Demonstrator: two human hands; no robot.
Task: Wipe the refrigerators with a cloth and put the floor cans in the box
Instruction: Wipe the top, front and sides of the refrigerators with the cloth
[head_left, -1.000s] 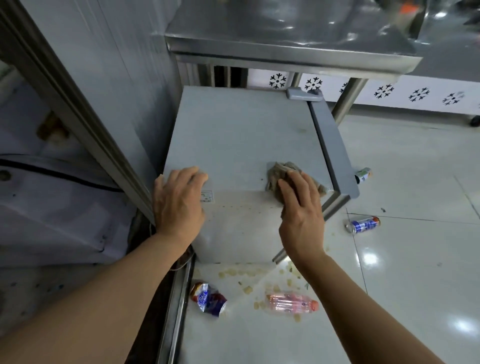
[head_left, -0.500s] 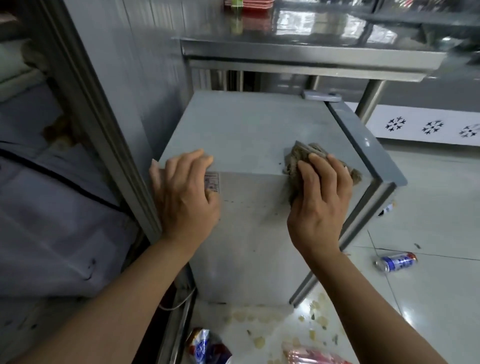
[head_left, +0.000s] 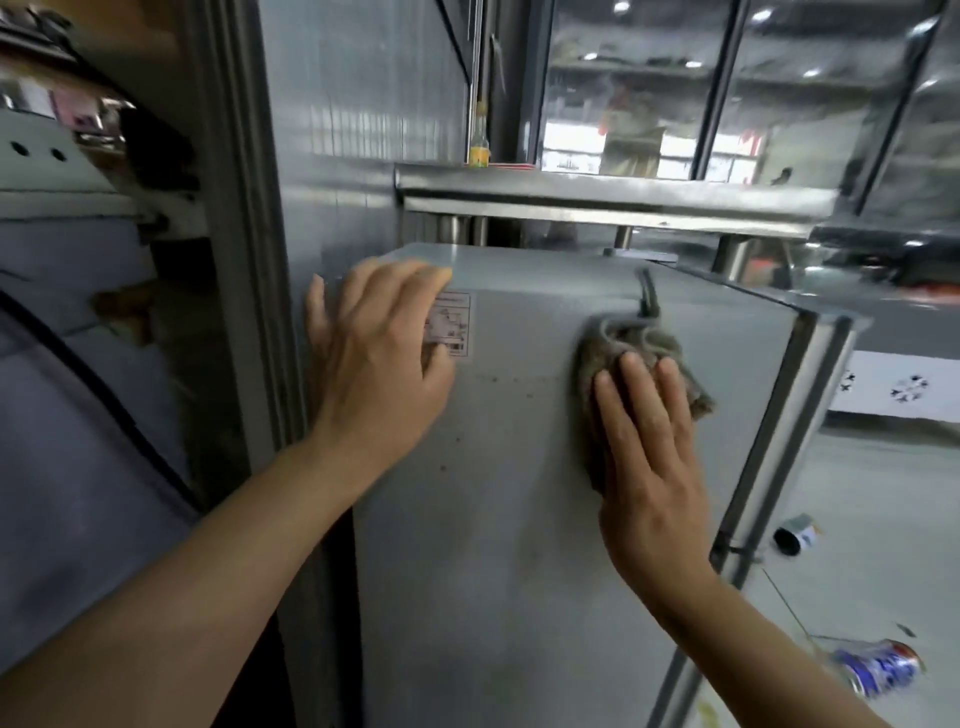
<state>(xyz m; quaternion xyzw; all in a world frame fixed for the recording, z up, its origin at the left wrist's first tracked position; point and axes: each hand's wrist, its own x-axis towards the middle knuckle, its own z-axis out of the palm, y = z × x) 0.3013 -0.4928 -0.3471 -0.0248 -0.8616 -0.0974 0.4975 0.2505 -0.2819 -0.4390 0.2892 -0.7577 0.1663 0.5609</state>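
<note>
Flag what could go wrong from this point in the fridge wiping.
1. Two cans, a blue can and a second can, lie on the floor just right of the fridge; a step that way could land on one.
2. The left hand rests partly on the label; if the cloth under the right hand sweeps over, it may scuff or lift the label.
3. The cloth looks bunched, so it may smear rather than clean.

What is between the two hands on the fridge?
In the head view, a white sticker label and bare, speckled grey fridge side lie between the left hand and the right hand pressing the cloth.
</note>
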